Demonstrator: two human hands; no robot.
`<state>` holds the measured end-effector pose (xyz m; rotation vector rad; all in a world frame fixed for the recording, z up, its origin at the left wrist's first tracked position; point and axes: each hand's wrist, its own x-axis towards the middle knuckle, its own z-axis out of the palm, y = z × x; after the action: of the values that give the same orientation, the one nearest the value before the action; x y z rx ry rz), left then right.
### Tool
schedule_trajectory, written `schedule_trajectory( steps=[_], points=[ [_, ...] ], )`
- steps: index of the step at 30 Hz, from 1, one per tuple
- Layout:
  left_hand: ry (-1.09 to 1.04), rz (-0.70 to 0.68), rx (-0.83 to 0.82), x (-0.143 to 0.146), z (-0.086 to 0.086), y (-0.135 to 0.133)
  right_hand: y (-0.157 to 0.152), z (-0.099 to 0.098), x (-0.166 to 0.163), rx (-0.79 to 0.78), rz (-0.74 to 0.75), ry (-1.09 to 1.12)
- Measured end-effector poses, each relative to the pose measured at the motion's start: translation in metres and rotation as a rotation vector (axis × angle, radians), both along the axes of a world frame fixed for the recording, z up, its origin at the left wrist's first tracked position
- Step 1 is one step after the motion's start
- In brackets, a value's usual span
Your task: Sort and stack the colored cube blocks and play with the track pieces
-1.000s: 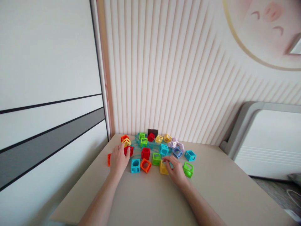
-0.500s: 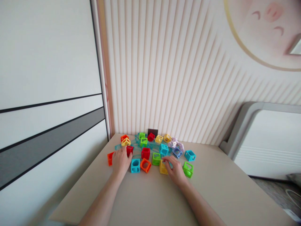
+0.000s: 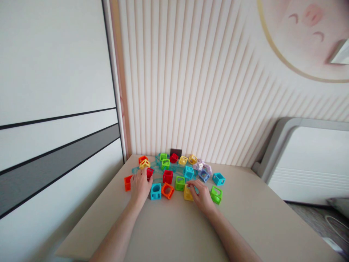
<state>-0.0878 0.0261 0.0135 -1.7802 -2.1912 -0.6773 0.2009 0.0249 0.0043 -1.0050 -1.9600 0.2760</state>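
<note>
My left hand (image 3: pixel 140 185) is closed around the side of a red cube block (image 3: pixel 149 172), which its fingers partly cover. Just behind it sits a yellow block (image 3: pixel 144 164), and an orange block (image 3: pixel 127 183) lies to its left. On the right, my right hand (image 3: pixel 201 193) has its curled fingers on another yellow block (image 3: pixel 187 193) standing on the table, hiding that block's right part. A green block (image 3: pixel 180 183) stands beside this one, and a second green block (image 3: pixel 216 195) lies right of the hand.
Between my hands are a blue block (image 3: pixel 156 191), an orange block (image 3: pixel 167 190) and a red block (image 3: pixel 167 177). Clear teal track pieces (image 3: pixel 178 168) and several more blocks lie behind. A ribbed wall (image 3: pixel 174 91) bounds the table (image 3: pixel 169 229); a white cabinet (image 3: pixel 68 91) stands left.
The view has shifted slightly. The red block at my left hand looks a little more tilted, with the fingers reaching slightly farther over it. My right hand stays at the yellow block.
</note>
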Motion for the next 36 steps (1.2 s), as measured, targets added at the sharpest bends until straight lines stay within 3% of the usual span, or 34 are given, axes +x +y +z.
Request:
schedule_trajectory(
  steps=[6, 14, 36],
  points=[
    [0.004, -0.019, 0.015, -0.001, -0.002, 0.002, -0.001, 0.001, -0.002, 0.003, 0.005, 0.001],
    [-0.043, -0.16, 0.137, -0.003, -0.013, 0.012, 0.0, -0.002, 0.0, -0.006, 0.003, -0.014],
    [-0.1, -0.238, 0.307, 0.004, -0.022, 0.017, -0.005, 0.005, -0.002, 0.088, 0.019, -0.123]
  ],
)
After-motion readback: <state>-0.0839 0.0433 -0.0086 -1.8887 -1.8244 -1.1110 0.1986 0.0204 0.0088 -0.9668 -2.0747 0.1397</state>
